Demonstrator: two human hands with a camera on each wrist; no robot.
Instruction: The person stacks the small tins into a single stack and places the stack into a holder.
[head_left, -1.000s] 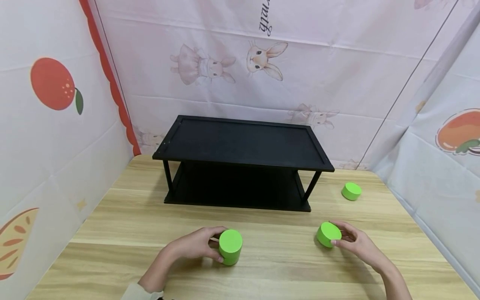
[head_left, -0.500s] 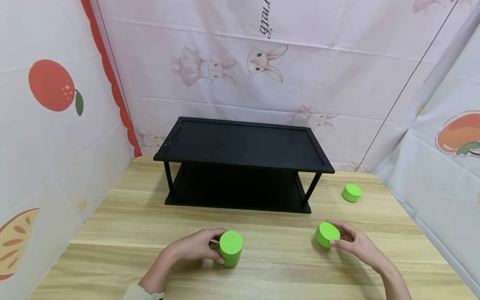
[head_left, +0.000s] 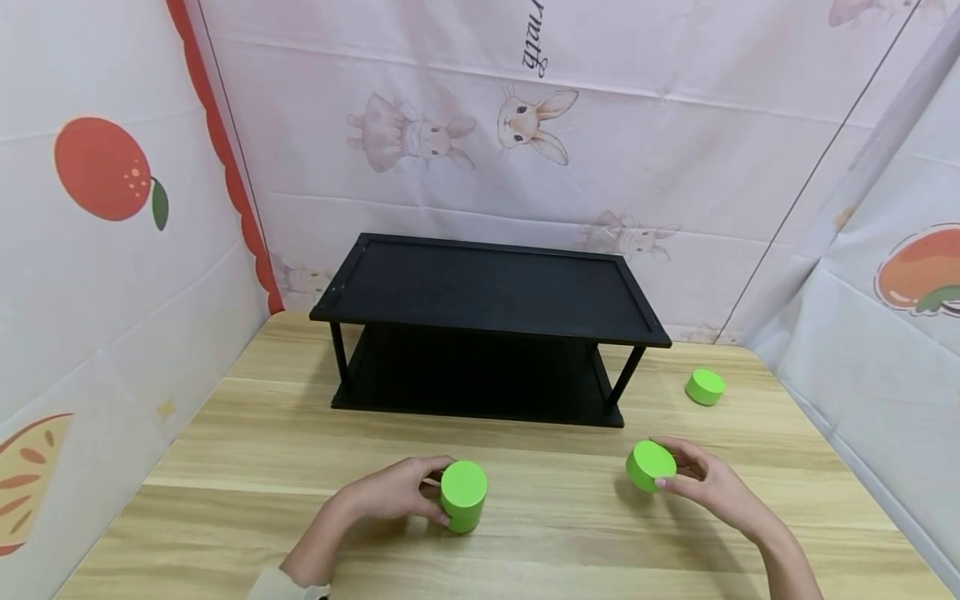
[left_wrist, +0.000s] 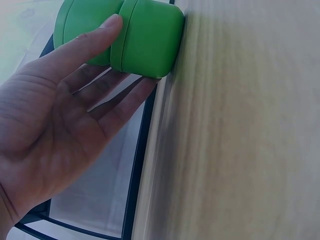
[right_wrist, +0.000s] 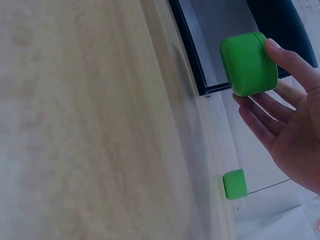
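Note:
In the head view my left hand [head_left: 397, 495] grips a stack of two green round lidded containers [head_left: 463, 492] from its left side. The left wrist view shows the thumb near the seam between the upper container [left_wrist: 87, 25] and the lower container [left_wrist: 152, 40], which stands on the table. My right hand [head_left: 708, 483] pinches another green round lidded container [head_left: 649, 465] between thumb and fingers. That container [right_wrist: 247, 65] is tilted and held above the table in the right wrist view. A further green container [head_left: 705, 387] stands untouched at the back right.
A black two-level rack [head_left: 487, 287] stands at the back of the wooden table [head_left: 247, 467], behind both hands. Printed cloth [head_left: 660, 150] hangs behind it and along both sides.
My right hand has moved slightly left and up with its container, which has come off the table. The left hand still grips the stack in nearly the same place.

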